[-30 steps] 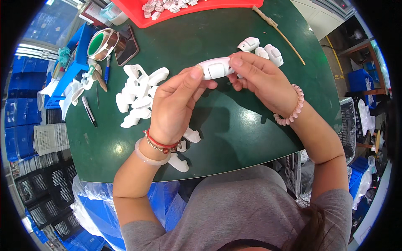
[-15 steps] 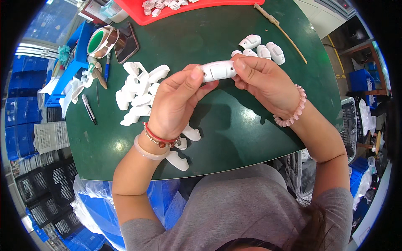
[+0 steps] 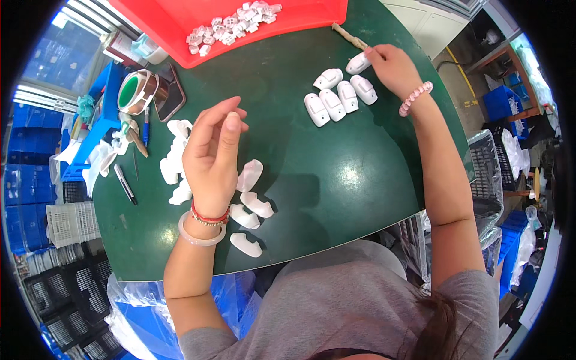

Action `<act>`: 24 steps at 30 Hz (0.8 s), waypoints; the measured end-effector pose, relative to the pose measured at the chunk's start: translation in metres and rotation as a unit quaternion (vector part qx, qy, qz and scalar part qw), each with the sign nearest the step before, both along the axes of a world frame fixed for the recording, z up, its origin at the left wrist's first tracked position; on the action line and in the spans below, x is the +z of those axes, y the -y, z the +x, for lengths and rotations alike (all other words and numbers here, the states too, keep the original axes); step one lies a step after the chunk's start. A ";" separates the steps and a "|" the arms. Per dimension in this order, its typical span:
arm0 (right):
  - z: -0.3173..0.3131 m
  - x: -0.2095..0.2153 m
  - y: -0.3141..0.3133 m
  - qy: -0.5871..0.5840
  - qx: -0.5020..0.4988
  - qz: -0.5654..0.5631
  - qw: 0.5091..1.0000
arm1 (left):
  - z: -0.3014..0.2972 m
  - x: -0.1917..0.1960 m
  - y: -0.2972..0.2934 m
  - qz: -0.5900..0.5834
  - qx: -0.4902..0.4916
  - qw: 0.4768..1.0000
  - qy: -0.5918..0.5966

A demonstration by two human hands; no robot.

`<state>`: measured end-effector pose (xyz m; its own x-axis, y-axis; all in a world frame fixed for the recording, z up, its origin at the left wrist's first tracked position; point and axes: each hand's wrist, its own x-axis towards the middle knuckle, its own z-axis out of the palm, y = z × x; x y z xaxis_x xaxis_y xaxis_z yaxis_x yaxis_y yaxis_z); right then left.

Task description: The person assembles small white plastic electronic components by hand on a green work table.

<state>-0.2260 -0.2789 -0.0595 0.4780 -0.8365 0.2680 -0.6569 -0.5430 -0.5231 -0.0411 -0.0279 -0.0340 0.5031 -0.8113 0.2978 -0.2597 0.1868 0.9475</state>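
At the far right of the table, my right hand pinches the end of a white oval plastic casing. Below and left of it, several similar casings lie grouped on the green table. My left hand hovers on the left side, its fingers loosely raised with nothing in them. Partly hidden behind that hand is a heap of white curved plastic shells. Several more loose shells lie to the right of my left wrist, towards the near edge.
A red tray of small white parts stands at the far edge. Along the left are a tape roll, a phone, a blue rack and a marker pen. A knotted stick lies beyond my right hand.
My left hand has let go of the casing and moved left and down. My right hand has carried the casing to the far right, beside the group. The view has shifted, showing more of the tray.
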 end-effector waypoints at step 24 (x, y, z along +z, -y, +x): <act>0.153 0.025 0.012 0.009 0.135 -0.049 0.990 | 0.000 0.007 -0.011 0.056 -0.035 0.997 -0.050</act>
